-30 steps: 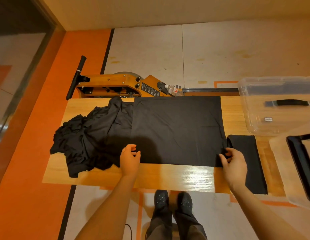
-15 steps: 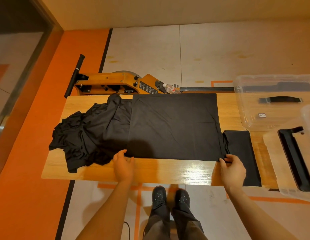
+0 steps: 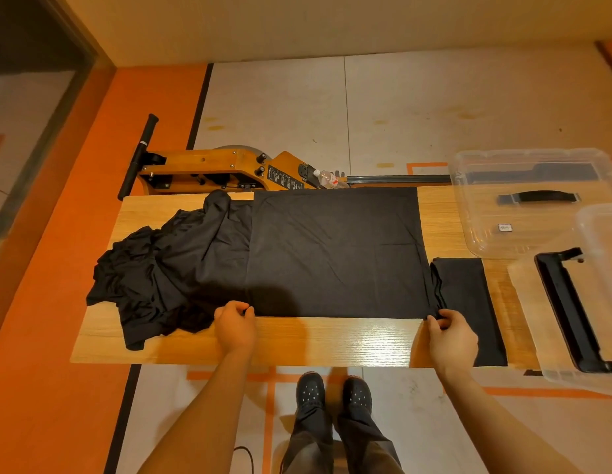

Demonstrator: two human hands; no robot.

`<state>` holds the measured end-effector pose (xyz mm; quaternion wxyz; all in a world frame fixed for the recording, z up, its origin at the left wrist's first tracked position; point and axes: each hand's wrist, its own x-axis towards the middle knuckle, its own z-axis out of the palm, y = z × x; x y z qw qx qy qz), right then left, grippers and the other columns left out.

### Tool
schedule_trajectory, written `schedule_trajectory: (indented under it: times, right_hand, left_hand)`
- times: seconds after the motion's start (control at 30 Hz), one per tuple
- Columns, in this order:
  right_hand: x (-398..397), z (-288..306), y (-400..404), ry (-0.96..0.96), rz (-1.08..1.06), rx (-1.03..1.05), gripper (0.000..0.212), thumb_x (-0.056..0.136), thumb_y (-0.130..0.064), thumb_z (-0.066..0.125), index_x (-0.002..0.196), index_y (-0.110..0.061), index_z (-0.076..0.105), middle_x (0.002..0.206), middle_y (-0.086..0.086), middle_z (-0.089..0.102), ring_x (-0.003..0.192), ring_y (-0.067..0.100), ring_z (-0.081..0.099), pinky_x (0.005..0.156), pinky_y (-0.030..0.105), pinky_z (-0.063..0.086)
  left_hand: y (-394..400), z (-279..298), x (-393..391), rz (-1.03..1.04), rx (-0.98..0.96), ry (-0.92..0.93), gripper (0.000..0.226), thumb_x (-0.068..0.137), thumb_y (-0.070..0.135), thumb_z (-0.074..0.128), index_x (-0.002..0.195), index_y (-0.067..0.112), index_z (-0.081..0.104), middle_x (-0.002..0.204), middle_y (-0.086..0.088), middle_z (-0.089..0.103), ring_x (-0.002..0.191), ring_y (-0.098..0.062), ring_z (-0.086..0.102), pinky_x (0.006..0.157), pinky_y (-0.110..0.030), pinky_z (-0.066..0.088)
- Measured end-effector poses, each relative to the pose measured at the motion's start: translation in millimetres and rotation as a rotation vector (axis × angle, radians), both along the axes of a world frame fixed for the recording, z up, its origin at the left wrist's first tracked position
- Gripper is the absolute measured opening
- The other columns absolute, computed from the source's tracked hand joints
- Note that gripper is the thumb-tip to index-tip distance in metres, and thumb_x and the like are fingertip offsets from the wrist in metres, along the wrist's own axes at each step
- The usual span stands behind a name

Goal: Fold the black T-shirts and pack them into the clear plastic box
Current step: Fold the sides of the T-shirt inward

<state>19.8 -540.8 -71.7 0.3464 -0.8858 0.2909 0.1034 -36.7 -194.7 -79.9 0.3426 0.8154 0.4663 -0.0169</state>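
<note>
No text, brand or number can be made out with any certainty. Far beyond the left hand (image 3: 234, 327), past the table's far edge, the wooden machine (image 3: 208, 171) carries a black plate (image 3: 284, 179) printed with pale lines of writing, too small to read. Just to the right of that plate lies a clear bottle (image 3: 328, 179) with a red and white label whose words are blurred. Beyond the right hand (image 3: 451, 340) and further to its right, the clear plastic box (image 3: 523, 203) bears a small white sticker (image 3: 504, 228) with dark marks, also too small to read.
</note>
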Motion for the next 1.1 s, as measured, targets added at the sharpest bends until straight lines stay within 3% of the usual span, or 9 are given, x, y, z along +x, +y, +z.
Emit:
schedule_trajectory:
  times: [0.17,0.47,0.6,0.77,1.1]
  right_hand:
    - [5,1,3,0.028,-0.046,-0.003,0.036,0.097,-0.024,0.06,0.128,-0.007,0.056,0.121,0.018,0.063,0.106,0.039,0.061,0.093,0.052,0.049]
    - [10,-1,3,0.04,-0.062,-0.04,0.026,0.099,-0.023,0.056,0.118,-0.005,0.058,0.114,0.02,0.064,0.1,0.038,0.062,0.088,0.051,0.051]
    - [11,3,5,0.071,-0.038,-0.08,0.028,0.1,-0.025,0.053,0.122,-0.006,0.053,0.114,0.019,0.063,0.1,0.039,0.063,0.086,0.05,0.052]
    - [13,2,5,0.087,0.052,-0.086,0.031,0.098,-0.024,0.057,0.124,-0.007,0.056,0.118,0.019,0.064,0.103,0.04,0.063,0.087,0.052,0.052]
    - [15,0,9,0.035,0.022,-0.075,0.021,0.1,-0.027,0.051,0.113,-0.01,0.05,0.098,0.01,0.058,0.088,0.032,0.063,0.082,0.047,0.054]
  left_hand:
    - [-1,1,2,-0.013,-0.023,0.013,0.026,0.094,0.014,0.059,0.118,0.003,0.056,0.124,-0.018,0.05,0.085,-0.02,0.05,0.08,-0.032,0.044]
    - [1,-3,3,-0.002,-0.013,0.107,0.014,0.095,0.016,0.058,0.104,0.006,0.06,0.116,-0.019,0.056,0.084,-0.026,0.055,0.081,-0.038,0.05]
    - [-2,2,3,0.012,-0.032,0.078,0.012,0.097,0.015,0.055,0.101,0.004,0.058,0.105,-0.016,0.059,0.082,-0.023,0.051,0.071,-0.033,0.044]
    - [-4,8,4,0.018,-0.048,0.04,0.009,0.097,0.014,0.054,0.098,0.006,0.057,0.091,-0.01,0.058,0.082,-0.023,0.052,0.07,-0.033,0.041]
    - [-5,13,6,0.03,-0.042,-0.009,0.007,0.095,0.013,0.056,0.092,0.007,0.057,0.083,-0.007,0.057,0.074,-0.02,0.051,0.063,-0.031,0.039]
